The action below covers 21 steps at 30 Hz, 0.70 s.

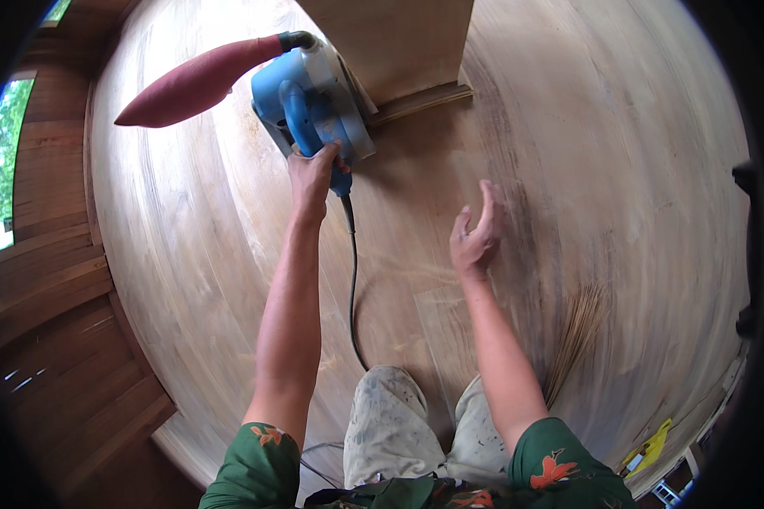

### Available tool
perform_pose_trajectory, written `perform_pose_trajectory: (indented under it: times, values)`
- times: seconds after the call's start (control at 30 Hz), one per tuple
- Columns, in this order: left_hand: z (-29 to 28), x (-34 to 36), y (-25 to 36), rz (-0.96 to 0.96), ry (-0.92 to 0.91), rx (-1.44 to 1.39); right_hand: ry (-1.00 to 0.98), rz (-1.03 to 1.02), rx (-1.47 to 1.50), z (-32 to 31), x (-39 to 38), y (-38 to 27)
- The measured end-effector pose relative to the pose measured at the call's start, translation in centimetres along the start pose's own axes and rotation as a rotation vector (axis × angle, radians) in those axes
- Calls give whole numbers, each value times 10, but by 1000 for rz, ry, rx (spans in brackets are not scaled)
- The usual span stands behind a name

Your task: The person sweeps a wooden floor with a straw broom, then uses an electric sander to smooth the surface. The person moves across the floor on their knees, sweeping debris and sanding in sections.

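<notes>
My left hand is wrapped round the rear handle of a blue and grey belt sander, which rests on the wooden floor. A dark red dust bag sticks out to the left from the top of the sander. From the handle a black power cord runs back toward my knees. My right hand hangs over the floor to the right of the sander, apart from it. Its thumb and a forefinger stretch forward with nothing between them; the other fingers are slightly blurred.
A wooden box-like post with a base strip stands just right of the sander. A bundle of thin broom bristles lies beside my right forearm. Plank walls with a window opening rise at left. A yellow bag sits at lower right.
</notes>
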<state>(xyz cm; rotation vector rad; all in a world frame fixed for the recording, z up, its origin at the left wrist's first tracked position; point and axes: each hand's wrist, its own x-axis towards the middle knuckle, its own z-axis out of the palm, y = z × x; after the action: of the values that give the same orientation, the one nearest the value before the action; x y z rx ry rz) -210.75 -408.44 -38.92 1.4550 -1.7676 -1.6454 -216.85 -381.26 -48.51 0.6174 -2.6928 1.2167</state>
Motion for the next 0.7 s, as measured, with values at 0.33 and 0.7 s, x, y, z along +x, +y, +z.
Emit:
perform_pose_trajectory:
  times: [0.33,0.7]
  values:
    - [7,35,7,-4,47,-94,-105,118,-467,30,38,31]
    - [13,53,13,15,118,-184,-169,121,-586,26,37,29]
